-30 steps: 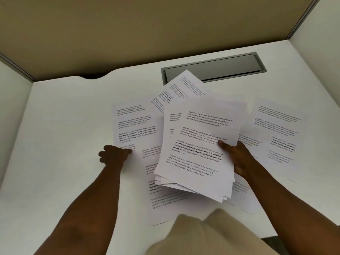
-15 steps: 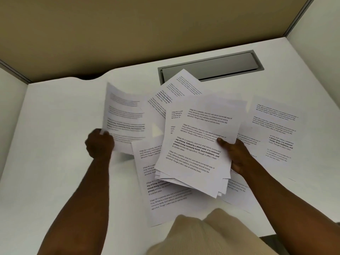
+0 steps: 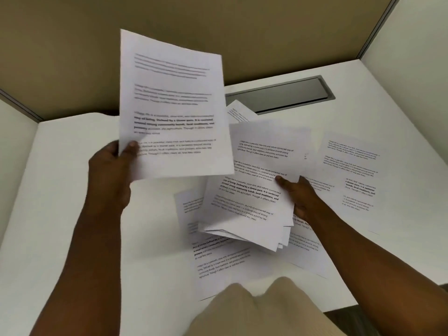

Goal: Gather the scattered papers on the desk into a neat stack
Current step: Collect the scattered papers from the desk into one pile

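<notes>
With my left hand [image 3: 110, 166] pinching a raised sheet [image 3: 173, 103], I should lay it squarely (corners matched) onto the bundle [image 3: 252, 197] my right hand [image 3: 299, 196] grips.

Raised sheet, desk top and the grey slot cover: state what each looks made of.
Raised sheet: thin white printer paper, matte; it bows where the left hand pinches it.
Desk top: probably white laminate, smooth, faint sheen.
Slot cover: seemingly brushed metal, possibly plastic.
</notes>
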Motion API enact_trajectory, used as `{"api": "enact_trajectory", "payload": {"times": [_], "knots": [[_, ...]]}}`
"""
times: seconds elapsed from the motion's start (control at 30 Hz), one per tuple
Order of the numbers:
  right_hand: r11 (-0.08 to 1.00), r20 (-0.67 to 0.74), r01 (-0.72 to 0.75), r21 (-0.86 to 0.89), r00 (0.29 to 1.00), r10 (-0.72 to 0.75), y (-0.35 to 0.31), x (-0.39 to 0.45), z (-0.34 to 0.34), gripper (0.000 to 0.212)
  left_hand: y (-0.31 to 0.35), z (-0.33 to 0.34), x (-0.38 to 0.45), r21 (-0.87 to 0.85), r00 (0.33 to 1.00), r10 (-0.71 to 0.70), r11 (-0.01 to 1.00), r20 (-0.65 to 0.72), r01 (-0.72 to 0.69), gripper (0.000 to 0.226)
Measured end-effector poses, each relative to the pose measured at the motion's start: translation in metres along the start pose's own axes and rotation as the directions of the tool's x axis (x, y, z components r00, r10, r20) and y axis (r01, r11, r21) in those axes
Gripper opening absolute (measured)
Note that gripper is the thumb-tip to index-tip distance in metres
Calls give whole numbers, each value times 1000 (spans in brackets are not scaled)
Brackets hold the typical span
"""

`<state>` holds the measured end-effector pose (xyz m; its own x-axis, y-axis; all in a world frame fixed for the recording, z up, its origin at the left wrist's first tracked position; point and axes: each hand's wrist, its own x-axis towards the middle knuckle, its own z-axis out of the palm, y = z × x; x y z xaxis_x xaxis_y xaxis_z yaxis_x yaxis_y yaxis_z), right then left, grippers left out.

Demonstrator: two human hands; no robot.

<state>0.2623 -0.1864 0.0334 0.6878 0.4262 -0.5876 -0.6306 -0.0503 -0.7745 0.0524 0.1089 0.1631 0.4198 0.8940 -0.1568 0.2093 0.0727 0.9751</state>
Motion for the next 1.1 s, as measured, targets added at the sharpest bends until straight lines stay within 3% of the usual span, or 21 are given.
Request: {"api": "enact_trajectory", "payload": {"times": [0.1, 0.2, 0.27, 0.4, 0.47, 0.53, 0.63, 0.73, 0.9, 1.0, 1.1], "knots": [[1000, 43, 19, -19, 999, -18, -3, -5, 5, 48, -11, 16, -27, -26, 978, -104, 993, 180, 111, 13], [1000, 127, 11, 12, 992, -12, -5, -9, 8, 41, -30, 28, -47, 9, 952, -188, 982, 240, 191, 14], [999, 187, 4, 36, 982, -10, -6, -13, 10, 40, -44, 32, -56, 46, 941, -235, 972, 246, 230, 16], [998, 247, -4, 61, 969, -11, -9, -23, 14, 34, -60, 36, -70, 331, 971, -194, 934, 143, 137, 17], [999, 274, -6, 40, 962, -5, -11, -28, 15, 34, -63, 33, -72, 390, 964, -220, 909, 148, 147, 26], [1000, 295, -12, 15, 955, 6, -11, -31, 15, 35, -59, 25, -68, 379, 916, -319, 900, 243, 213, 49], [999, 317, -41, 16, 948, 34, -12, -37, 18, 29, -50, 11, -62, 212, 763, -436, 900, 478, 381, 83], [999, 343, -45, 8, 938, 40, -11, -39, 21, 26, -48, 3, -61, 139, 644, -469, 858, 604, 494, 78], [997, 355, 25, -71, 935, 2, -10, -42, 31, 18, -58, 7, -71, 204, 562, -487, 847, 668, 491, 39], [993, 375, 43, -107, 927, 0, -10, -40, 32, 20, -63, 5, -71, 210, 507, -478, 842, 717, 497, 53], [994, 367, 36, -107, 930, 6, -12, -39, 29, 19, -70, 9, -68, 137, 553, -459, 840, 696, 525, 86]]}}
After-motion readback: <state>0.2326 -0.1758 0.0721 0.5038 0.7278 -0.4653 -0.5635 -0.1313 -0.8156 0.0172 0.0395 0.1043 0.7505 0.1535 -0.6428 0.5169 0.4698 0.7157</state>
